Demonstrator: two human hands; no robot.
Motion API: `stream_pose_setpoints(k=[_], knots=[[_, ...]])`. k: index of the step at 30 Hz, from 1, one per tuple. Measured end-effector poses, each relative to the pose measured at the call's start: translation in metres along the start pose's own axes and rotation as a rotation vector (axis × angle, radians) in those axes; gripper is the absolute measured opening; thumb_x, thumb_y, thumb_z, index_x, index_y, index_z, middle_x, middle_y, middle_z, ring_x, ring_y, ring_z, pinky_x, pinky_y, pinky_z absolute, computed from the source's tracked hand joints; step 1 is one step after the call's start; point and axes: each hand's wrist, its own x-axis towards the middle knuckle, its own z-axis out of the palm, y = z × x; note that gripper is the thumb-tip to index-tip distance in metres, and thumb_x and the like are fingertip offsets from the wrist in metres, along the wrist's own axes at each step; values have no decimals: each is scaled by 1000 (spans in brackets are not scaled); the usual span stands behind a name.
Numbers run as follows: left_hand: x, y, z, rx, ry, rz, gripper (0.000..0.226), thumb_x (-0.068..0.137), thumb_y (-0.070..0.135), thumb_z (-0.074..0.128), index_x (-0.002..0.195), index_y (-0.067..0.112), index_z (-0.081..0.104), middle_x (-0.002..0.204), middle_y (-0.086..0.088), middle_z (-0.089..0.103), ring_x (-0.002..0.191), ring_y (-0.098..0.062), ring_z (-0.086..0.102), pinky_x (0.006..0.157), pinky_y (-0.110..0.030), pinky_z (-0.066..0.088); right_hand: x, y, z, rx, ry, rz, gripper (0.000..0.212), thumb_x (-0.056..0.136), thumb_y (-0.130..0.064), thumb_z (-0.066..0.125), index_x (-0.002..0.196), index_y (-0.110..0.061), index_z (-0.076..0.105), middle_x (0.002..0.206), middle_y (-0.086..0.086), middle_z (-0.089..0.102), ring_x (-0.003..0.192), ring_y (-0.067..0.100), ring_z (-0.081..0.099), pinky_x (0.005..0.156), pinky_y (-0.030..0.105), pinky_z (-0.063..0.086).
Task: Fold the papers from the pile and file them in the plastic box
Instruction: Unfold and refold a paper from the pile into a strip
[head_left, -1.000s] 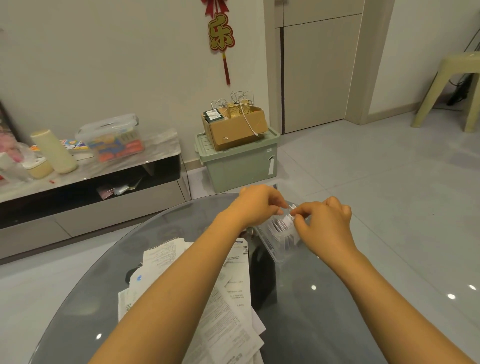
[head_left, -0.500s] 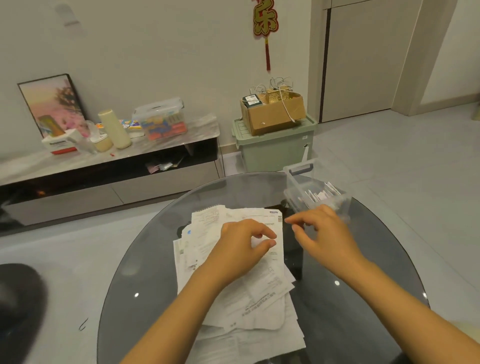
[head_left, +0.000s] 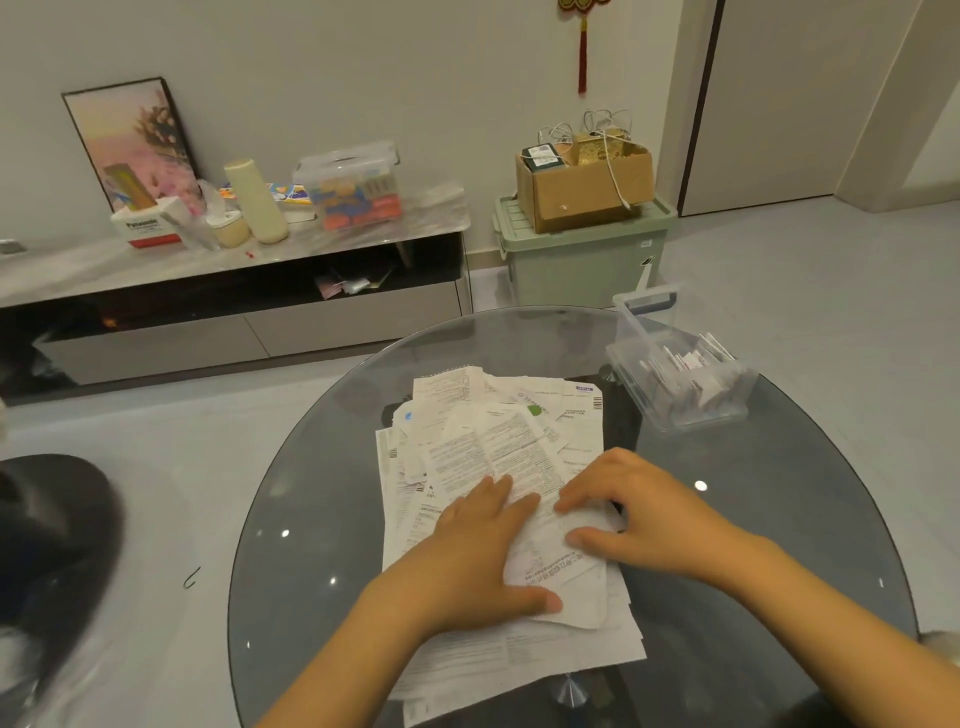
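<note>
Both hands moved from the plastic box (head_left: 680, 384) onto the receipt pile (head_left: 493, 457): left hand (head_left: 483, 551) flat, pressing; right hand (head_left: 639, 514) pinching top receipt (head_left: 561, 561).

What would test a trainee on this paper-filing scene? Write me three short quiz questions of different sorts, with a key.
1. True or false: the plastic box already holds folded papers.
2. Which hand lies flat on the paper pile? A) left B) right
3. Fill in: the pile lies on a round ____ table.

Key: 1 true. 2 A: the left hand presses flat; the right hand curls its fingers at the top sheet's edge. 3 glass.
</note>
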Motion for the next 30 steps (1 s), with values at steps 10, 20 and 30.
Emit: stream_pose_setpoints(k=[10, 20, 30], knots=[[2, -2, 0, 77, -45, 49, 90, 86, 55, 56, 150, 34, -4, 156, 6, -23, 143, -12, -22, 115, -32, -6, -4, -3, -7, -58, -213, -80, 42, 76, -49, 69, 117, -45, 58, 139, -24, 35, 123, -8, 19, 104, 15, 17], [-4, -4, -10, -97, -81, 108, 78, 83, 57, 59, 147, 42, 18, 157, 18, 2, 144, -4, -3, 118, -32, 7, -6, -9, -12, 190, -59, -22, 7, 84, -30, 64, 84, -25, 69, 94, -13, 69, 95, 2, 58, 84, 24, 46], [6, -16, -20, -654, 297, -39, 21, 87, 31, 63, 71, 18, 61, 64, 9, 55, 58, -6, 48, 59, -21, 38, 0, -16, -13, 665, 176, 168, 19, 81, -18, 71, 97, -23, 63, 93, -1, 71, 85, 15, 67, 77, 33, 57]])
